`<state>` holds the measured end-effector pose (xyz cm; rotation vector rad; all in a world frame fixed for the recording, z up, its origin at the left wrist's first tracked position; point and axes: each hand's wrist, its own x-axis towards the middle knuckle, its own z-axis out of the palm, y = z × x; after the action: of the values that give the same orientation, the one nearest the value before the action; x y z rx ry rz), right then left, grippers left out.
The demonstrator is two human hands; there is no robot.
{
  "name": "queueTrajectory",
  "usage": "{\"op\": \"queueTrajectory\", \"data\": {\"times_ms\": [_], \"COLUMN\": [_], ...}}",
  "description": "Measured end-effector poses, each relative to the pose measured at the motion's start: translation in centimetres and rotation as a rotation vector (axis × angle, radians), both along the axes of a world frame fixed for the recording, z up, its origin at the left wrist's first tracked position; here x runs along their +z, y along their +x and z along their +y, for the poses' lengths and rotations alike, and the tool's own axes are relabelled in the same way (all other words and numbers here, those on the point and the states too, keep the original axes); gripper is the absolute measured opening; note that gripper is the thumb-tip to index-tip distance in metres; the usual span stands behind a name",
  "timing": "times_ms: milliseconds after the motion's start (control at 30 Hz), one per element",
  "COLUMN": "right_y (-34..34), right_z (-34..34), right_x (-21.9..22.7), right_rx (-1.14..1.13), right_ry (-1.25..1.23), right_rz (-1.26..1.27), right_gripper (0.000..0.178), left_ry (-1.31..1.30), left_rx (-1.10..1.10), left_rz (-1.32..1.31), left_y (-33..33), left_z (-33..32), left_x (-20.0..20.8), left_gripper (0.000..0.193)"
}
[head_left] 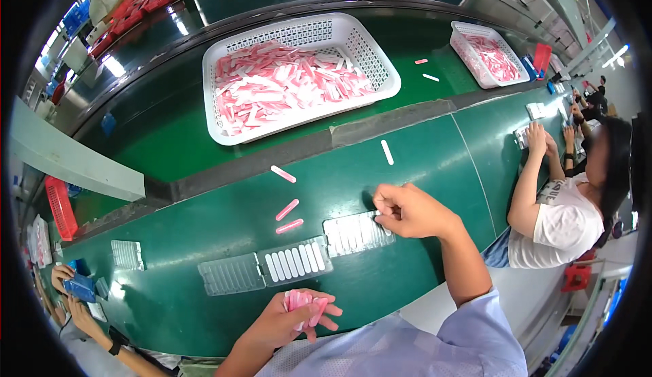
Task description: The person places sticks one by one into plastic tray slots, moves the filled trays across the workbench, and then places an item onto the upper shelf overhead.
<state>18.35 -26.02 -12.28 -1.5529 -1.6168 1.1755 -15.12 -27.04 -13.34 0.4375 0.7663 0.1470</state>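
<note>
The left hand (282, 321), low at the near side, was closed loosely around a bunch of pink and white strips (310, 307), its fingers curled but the farther ones spread a little; the right hand (415, 213) was bent over the right end of the right tray (354, 235), thumb and forefinger drawn together; I could not tell whether a strip sat between those fingertips. That transparent ribbed tray lay on the green table (418, 272) beside the middle tray (297, 263), which bore a row of white strips, with the left tray (231, 274) beyond it to the left; whether all three were joined could not be made out.

The strips looked light, thin and fairly stiff, with rounded ends; they would probably slide over one another in a full fist, so a loose cupped palm seemed kinder than a squeeze, and a single one was best pinched by its long edges near the middle; the trays looked like thin plastic, apt to flex or skid, and better held by the rim. Loose strips (287, 209) lay farther off, left of the right hand; at the far side stood a white basket (365, 48) heaped with more.
</note>
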Motion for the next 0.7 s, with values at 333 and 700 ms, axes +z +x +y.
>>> {"op": "queueTrajectory", "data": {"times_ms": [333,700], "right_y": [0.2,-0.9], "right_z": [-2.5,-7.0], "right_x": [-0.3,-2.3], "right_rx": [-0.049,-0.105], "right_ry": [0.439,0.490], "right_rz": [-0.414,-0.440], "right_gripper": [0.021,0.030], "left_ry": [-0.019,0.022], "left_rx": [0.052,-0.070], "left_rz": [-0.003,-0.056], "left_y": [-0.4,-0.5], "left_z": [0.1,0.5], "left_x": [0.2,-0.6], "left_gripper": [0.024,0.037]}}
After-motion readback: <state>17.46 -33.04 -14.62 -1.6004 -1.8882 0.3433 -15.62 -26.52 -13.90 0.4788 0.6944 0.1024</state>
